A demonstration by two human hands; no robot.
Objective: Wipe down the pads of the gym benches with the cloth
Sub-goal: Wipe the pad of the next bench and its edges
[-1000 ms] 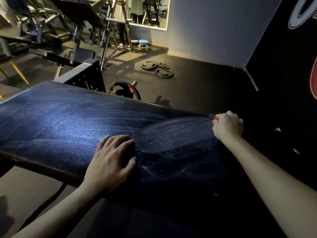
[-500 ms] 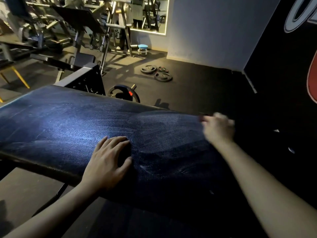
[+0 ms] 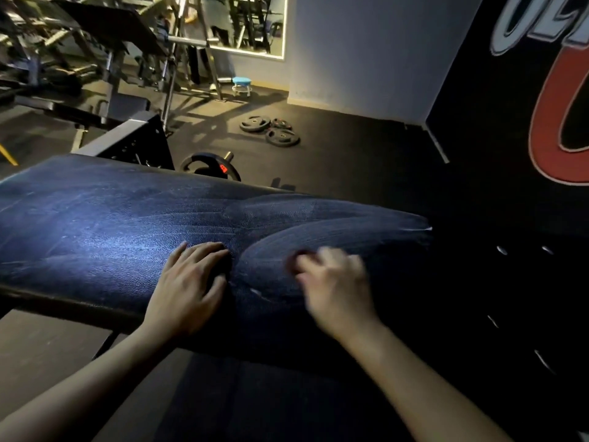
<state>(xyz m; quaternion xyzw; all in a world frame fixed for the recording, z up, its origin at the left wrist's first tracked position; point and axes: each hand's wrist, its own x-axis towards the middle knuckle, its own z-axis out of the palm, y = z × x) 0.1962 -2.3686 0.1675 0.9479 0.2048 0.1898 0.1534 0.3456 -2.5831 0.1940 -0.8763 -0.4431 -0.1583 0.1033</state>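
The left hand lies flat, fingers straight, by the near edge of the pad. The blurred right hand curls round a reddish cloth mid-pad. Soft and light, it likely handles best bunched.

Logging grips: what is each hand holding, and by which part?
Right hand grips a reddish cloth, bunched in its fist, blurred. Left hand rests flat on the bench pad, holding nothing.

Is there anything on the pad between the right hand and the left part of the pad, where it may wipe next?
Yes. The left hand rests flat on the bench pad, just left of the blurred right hand, which grips the cloth. A wipe leftward would probably meet it. Nothing else visible lies there.
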